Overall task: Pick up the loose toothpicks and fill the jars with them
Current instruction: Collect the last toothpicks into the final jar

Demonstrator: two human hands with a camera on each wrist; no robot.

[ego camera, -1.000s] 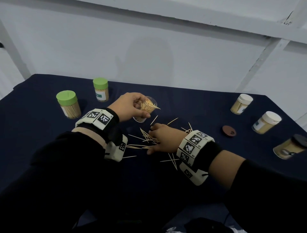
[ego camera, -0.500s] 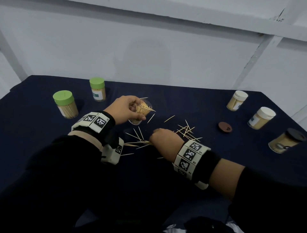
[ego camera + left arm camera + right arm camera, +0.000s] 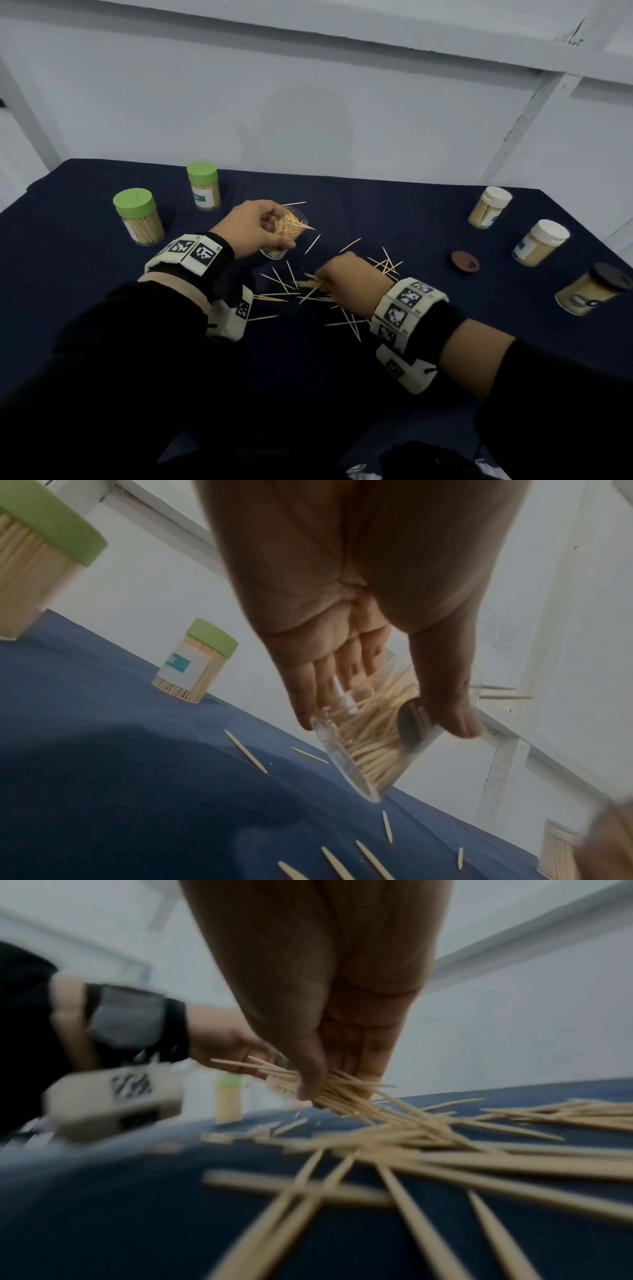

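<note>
My left hand (image 3: 255,228) grips a clear open jar (image 3: 286,236), part full of toothpicks and tilted toward the right; the left wrist view shows the same jar (image 3: 363,748) between fingers and thumb, its lower edge near the cloth. Just right of it, my right hand (image 3: 346,277) pinches a bunch of toothpicks (image 3: 310,286) low over the table. In the right wrist view that bunch (image 3: 329,1088) sits between thumb and fingers. Loose toothpicks (image 3: 385,263) lie scattered around both hands on the dark blue cloth.
Two green-lidded full jars (image 3: 138,217) (image 3: 203,185) stand at the back left. Two white-lidded jars (image 3: 489,210) (image 3: 541,241) and a dark-lidded one (image 3: 592,287) line the right side, with a loose brown lid (image 3: 464,261) beside them. A white wall rises behind the table's far edge (image 3: 342,176).
My right hand has raked toothpicks together leftward and now pinches a bunch of them. The left hand keeps holding the tilted jar in about the same spot.
</note>
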